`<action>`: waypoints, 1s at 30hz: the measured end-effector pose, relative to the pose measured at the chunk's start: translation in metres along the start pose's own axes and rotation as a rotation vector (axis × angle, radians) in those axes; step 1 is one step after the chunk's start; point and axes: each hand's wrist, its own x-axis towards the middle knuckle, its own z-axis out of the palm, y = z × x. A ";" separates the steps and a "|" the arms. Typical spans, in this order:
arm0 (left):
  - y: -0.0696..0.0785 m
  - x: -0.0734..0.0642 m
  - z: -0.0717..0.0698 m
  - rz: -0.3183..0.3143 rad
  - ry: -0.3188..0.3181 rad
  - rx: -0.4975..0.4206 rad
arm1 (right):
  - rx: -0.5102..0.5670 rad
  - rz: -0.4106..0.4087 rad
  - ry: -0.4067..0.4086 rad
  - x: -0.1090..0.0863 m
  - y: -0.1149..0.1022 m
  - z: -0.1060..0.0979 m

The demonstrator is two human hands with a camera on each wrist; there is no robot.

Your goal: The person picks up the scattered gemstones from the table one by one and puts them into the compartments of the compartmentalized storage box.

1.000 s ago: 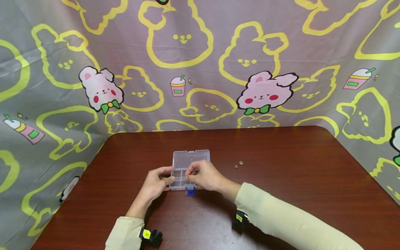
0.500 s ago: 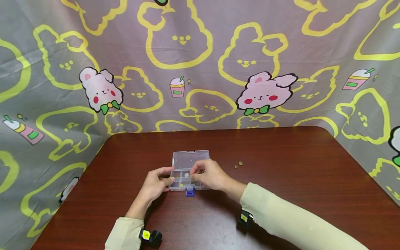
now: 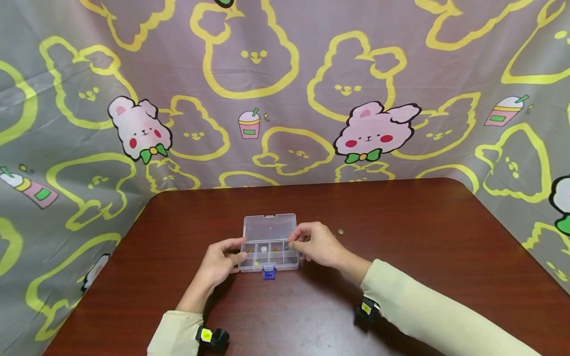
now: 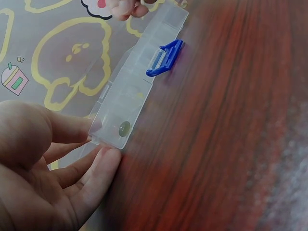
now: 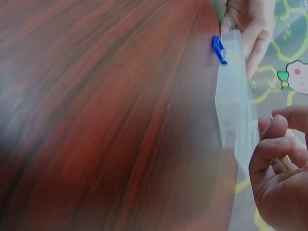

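A clear plastic compartment box [image 3: 269, 228] stands on the table with its lid raised at the back and a blue latch [image 3: 269, 273] in front. Several small beads lie inside, among them a white bead [image 3: 264, 249] and a yellow-green bead [image 3: 257, 264]. My left hand [image 3: 220, 261] holds the box's left end, thumb in front; beside that thumb an olive bead [image 4: 124, 128] shows through the wall. Over the back right compartment, my right hand [image 3: 319, 243] has its thumb and fingertips drawn together. I cannot tell whether a bead is between them.
One small brown bead [image 3: 340, 232] lies on the dark red wooden table [image 3: 401, 237], beyond the right hand. A grey cloth [image 3: 303, 64] with yellow outlines and rabbits hangs behind and at both sides. Each wrist carries a black camera [image 3: 218, 340].
My right hand has moved right across the box, from the second back compartment to the rightmost, uncovering the white bead. It now hides one table bead's place. The left hand keeps its hold.
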 end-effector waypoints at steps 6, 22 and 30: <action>0.001 0.001 0.000 0.001 -0.005 0.004 | 0.018 0.019 0.030 -0.005 0.009 -0.014; 0.001 0.000 0.001 0.003 -0.004 0.016 | -0.054 0.075 0.085 -0.017 0.038 -0.050; 0.002 0.000 0.002 0.001 -0.008 0.017 | -0.063 0.097 0.078 -0.023 0.050 -0.067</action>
